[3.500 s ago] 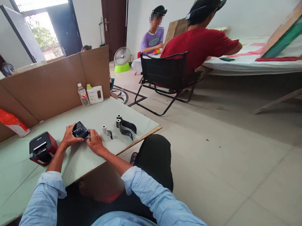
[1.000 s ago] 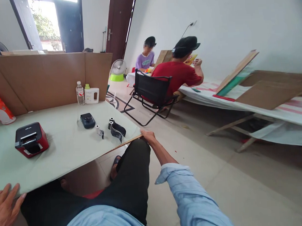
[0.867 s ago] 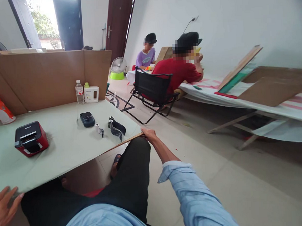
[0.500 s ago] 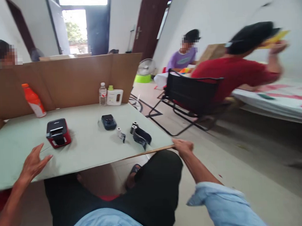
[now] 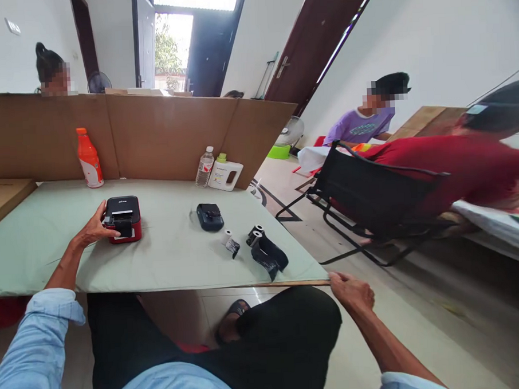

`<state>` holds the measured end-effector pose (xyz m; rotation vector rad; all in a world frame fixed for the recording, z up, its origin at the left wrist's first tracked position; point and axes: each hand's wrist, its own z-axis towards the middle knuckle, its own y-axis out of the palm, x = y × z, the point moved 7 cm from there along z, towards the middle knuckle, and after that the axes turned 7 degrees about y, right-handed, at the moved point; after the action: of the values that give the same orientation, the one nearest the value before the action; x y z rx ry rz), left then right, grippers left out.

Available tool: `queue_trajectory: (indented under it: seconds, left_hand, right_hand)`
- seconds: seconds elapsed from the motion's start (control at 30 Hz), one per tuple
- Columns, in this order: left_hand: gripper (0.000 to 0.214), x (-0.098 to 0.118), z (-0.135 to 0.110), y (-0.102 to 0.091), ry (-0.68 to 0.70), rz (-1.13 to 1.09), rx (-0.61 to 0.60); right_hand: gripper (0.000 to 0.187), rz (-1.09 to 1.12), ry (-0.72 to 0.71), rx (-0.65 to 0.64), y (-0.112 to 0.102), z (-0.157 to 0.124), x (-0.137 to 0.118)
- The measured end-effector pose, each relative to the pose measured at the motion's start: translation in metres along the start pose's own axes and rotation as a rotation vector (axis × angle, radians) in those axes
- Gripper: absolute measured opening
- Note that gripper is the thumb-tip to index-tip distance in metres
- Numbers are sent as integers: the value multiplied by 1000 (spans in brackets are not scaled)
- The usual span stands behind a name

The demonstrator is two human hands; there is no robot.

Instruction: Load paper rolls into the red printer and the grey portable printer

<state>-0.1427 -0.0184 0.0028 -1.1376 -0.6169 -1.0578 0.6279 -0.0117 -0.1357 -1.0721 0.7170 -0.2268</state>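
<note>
Left hand (image 5: 89,232) is half-curled against the red-and-black box (image 5: 123,215) at the wearer's 11 o'clock, so it's reached but not lifted yet (can't tell how firm the hold is), right hand (image 5: 354,293) is clamped on the table corner (image 5: 318,275) at 2, and the black rolls (image 5: 268,252) lie loose at 1.

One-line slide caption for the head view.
Left hand touching the red and black device, right hand holding the table corner, a smaller dark device between.
</note>
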Motion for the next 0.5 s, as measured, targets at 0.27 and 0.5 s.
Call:
queue_trajectory:
  seconds: [0.27, 0.5]
  left_hand:
    - [129, -15, -5, 12, -3, -186, -76]
    - [129, -21, -21, 27, 22, -228, 50]
  right_hand:
    - [52, 498, -477, 293, -74, -61, -143]
    - [67, 788, -912, -594, 12, -215, -362]
